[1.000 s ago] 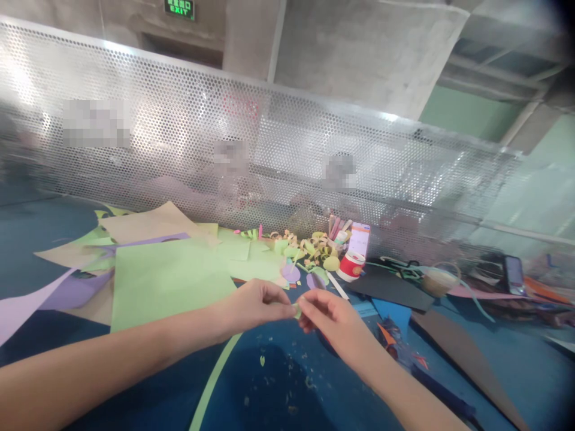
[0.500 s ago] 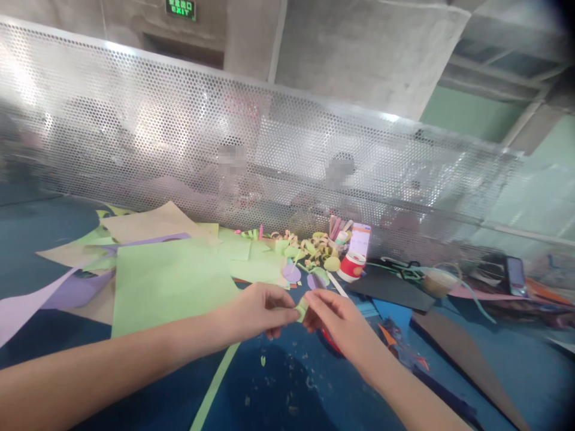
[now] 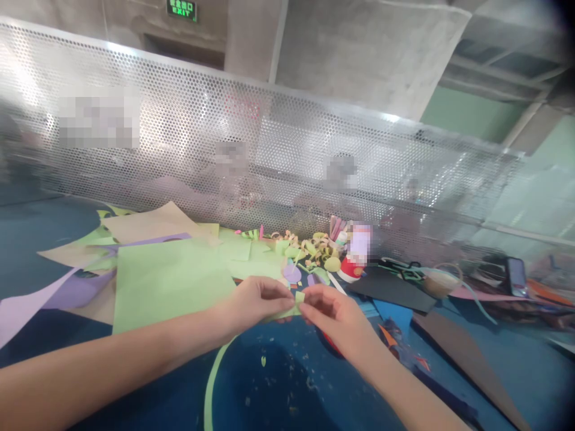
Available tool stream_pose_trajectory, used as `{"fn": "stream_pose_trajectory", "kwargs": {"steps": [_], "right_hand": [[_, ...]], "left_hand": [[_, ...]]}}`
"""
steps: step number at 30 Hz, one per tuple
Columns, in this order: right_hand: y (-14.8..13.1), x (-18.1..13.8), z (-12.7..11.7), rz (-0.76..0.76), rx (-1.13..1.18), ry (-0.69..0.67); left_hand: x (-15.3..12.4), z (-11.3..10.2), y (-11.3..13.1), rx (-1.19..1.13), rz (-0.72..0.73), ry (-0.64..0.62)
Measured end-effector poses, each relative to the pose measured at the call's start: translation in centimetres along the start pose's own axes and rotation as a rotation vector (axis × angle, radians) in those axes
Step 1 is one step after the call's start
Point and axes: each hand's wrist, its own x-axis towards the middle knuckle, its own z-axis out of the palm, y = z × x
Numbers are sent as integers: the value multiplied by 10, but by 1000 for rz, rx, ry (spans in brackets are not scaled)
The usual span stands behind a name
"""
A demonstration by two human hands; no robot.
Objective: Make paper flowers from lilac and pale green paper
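Over the near middle of the blue table, my left hand [image 3: 256,305] pinches a narrow light green paper strip [image 3: 209,389]. The strip curves down from under that hand to the bottom of the view. My right hand [image 3: 335,311] faces it, thumb and fingertips closed on the strip's end, a small piece of which pokes up between the two hands. Beneath my right hand lies a red object [image 3: 331,343], mostly hidden. A large light green paper sheet [image 3: 171,281] lies beyond my left forearm. Tiny paper scraps dot the table below my hands.
Purple paper [image 3: 81,290] and a tan sheet [image 3: 153,221] pile up at left. Curled paper pieces [image 3: 314,248] gather behind my hands beside a red and white cup [image 3: 351,269]. Black card [image 3: 395,288] and brown card [image 3: 467,359] lie at right. A perforated metal screen [image 3: 278,161] borders the table.
The green strip's end now stands up between my fingertips, and its long part has bowed from straight to curved. My left hand has shifted slightly left; the fingertips are a little higher.
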Motion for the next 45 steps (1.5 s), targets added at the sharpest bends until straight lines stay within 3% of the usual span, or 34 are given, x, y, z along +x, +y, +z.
{"fn": "stream_pose_trajectory", "kwargs": {"steps": [20, 32, 38, 45], "right_hand": [[-9, -4, 1, -1, 137, -63], [-13, -7, -2, -98, 4, -6], [-16, -8, -1, -89, -26, -1], [-11, -5, 1, 26, 131, -17]], "left_hand": [[-4, -1, 2, -86, 4, -63], [-5, 0, 6, -348, -16, -125], [-6, 0, 9, -195, 3, -90], [-3, -1, 1, -92, 47, -18]]}}
